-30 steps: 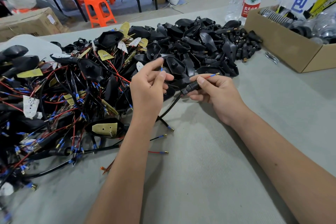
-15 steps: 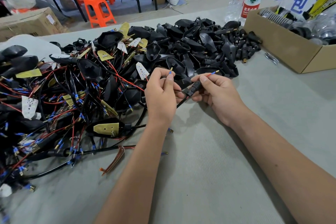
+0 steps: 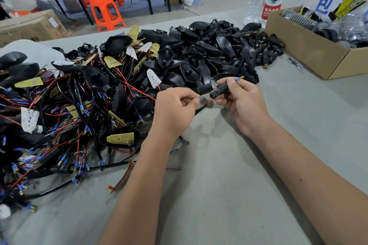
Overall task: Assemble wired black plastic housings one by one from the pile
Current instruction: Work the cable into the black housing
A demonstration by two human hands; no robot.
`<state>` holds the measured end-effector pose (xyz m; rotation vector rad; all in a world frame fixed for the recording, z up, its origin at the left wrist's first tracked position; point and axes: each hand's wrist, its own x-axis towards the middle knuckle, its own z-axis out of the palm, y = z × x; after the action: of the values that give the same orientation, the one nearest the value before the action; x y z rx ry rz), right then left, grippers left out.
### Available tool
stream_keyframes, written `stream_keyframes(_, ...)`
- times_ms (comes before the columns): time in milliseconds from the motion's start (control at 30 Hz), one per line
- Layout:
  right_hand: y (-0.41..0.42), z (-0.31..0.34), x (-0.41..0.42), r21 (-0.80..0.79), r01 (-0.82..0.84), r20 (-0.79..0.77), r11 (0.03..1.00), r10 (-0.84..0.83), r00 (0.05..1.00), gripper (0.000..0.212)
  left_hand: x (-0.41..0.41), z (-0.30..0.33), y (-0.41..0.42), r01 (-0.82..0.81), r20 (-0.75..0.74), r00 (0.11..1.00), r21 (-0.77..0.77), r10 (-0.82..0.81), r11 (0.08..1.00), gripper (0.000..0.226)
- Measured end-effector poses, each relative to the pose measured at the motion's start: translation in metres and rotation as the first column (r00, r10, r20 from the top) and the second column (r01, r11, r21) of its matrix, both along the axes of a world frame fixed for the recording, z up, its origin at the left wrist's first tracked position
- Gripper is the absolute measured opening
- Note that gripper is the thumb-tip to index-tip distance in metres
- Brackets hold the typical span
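A small black cylindrical plastic connector is gripped by the right hand; a thin blue-tipped wire end is pinched by the left hand, just left of the connector's lower-left-pointing mouth. The pile of wired black plastic housings lies beyond.

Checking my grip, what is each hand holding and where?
Right hand grips the black connector around its body. Left hand pinches a wire near its blue-sleeved tip.

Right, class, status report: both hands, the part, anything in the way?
Left hand pinching a blue-tipped wire. Right hand gripping the black connector. Wire end near connector, not in. Pile behind; nothing blocking.
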<state>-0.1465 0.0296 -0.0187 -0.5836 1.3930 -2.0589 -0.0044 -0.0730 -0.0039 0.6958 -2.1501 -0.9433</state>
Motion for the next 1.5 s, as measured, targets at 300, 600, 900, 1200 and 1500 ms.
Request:
stream_keyframes(300, 0.000, -0.002, 0.002, -0.001, 0.018, -0.104, 1.000, -0.018, 0.994, 0.027, -0.006, -0.004, 0.005, 0.037, 0.084, 0.996, -0.033, -0.034, 0.999, 0.010)
stream_keyframes(600, -0.002, -0.004, 0.001, 0.001, 0.030, -0.099, 1.000, -0.030, 0.995, 0.028, -0.008, -0.004, 0.006, -0.001, 0.034, 0.999, 0.064, -0.001, 0.998, 0.012)
stream_keyframes(900, -0.002, -0.003, 0.002, -0.015, 0.046, -0.114, 0.999, -0.047, 0.992, 0.021, -0.012, -0.004, 0.014, -0.095, 0.045, 0.994, -0.001, 0.095, 0.995, 0.015)
stream_keyframes(1200, -0.001, -0.003, 0.001, -0.013, 0.037, -0.069, 0.999, -0.038, 0.997, 0.022, -0.013, -0.004, 0.021, -0.110, 0.021, 0.993, -0.157, 0.115, 0.981, 0.006)
stream_keyframes(1500, -0.003, -0.007, -0.002, -0.033, 0.094, -0.040, 0.995, -0.096, 0.995, 0.022, -0.008, 0.003, 0.017, -0.154, -0.125, 0.977, 0.156, 0.175, 0.976, 0.011)
